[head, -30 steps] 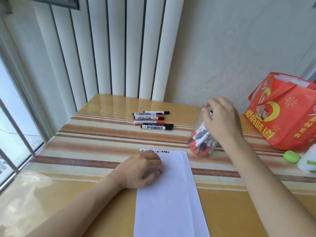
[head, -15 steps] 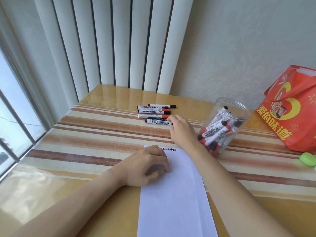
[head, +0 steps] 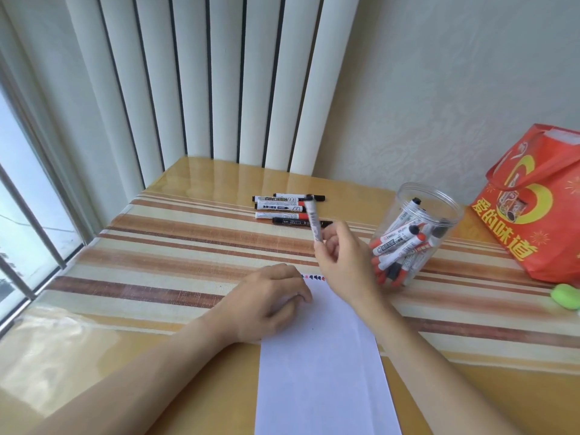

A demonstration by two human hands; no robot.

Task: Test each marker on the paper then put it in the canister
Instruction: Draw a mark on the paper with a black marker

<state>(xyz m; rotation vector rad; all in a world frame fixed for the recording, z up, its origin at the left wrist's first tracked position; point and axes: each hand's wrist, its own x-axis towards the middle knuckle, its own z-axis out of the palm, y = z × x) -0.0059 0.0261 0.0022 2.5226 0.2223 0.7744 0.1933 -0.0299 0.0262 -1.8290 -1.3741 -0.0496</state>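
Above the far end of the paper [head: 323, 365], the right hand [head: 345, 262] now pinches a marker [head: 314, 224] by its lower end, barrel pointing up and away, cap apparently still on. Half a second ago that hand was reaching into the row of untested markers [head: 285, 205] lying on the far side of the counter [head: 125, 356]; a second ago it was at the canister [head: 417, 233], so one cycle has closed and another begun. The left hand [head: 270, 302] keeps its loosely curled fingers pressed on the sheet's left edge, holding nothing. A line of small test marks [head: 314, 277] runs along the paper's far edge. To the right, the canister stands well stocked. Likely next: uncap, then scribble.
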